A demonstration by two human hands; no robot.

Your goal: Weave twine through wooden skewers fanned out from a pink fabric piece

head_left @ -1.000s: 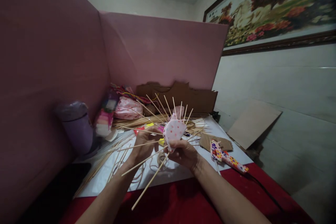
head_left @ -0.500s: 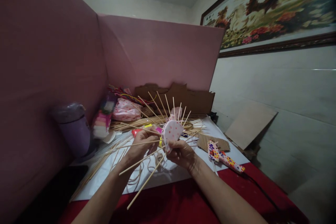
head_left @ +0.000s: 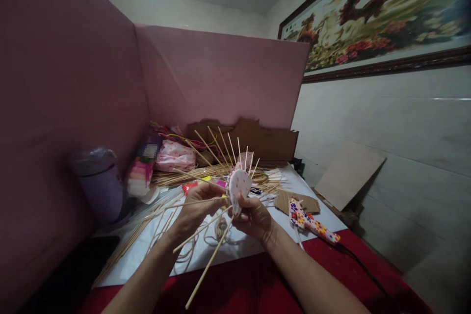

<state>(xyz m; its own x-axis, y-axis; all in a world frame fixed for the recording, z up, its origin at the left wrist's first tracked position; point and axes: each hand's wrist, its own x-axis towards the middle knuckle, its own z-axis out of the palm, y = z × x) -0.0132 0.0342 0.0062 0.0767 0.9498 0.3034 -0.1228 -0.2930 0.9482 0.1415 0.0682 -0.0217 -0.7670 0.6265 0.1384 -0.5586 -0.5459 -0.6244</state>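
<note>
A fabric-covered disc (head_left: 241,184), white with pink-red spots, is held up over the table. Thin wooden sticks (head_left: 211,257) fan out from its edge like spokes. My right hand (head_left: 255,218) grips the lower edge of this disc, thumb on the near face and fingers behind. At the disc's left edge, my left hand (head_left: 200,203) is closed in a pinch around the base of a stick; its fingertips are partly hidden. More spotted fabric (head_left: 245,158) shows just behind the disc. Beneath the hands, a coil of brown twine (head_left: 221,229) lies on the white sheet.
A flower-patterned glue gun (head_left: 312,223) rests at right by a cardboard scrap (head_left: 281,201), its cord trailing off the red cloth (head_left: 327,265). Loose sticks (head_left: 172,176) lie behind. A purple bin (head_left: 101,191) stands left; torn cardboard (head_left: 265,140) leans at the back.
The disc has turned a little, so its spotted face looks narrower, and the nearest stick reaches lower. Both hands keep their hold. The whole view has shifted slightly.
</note>
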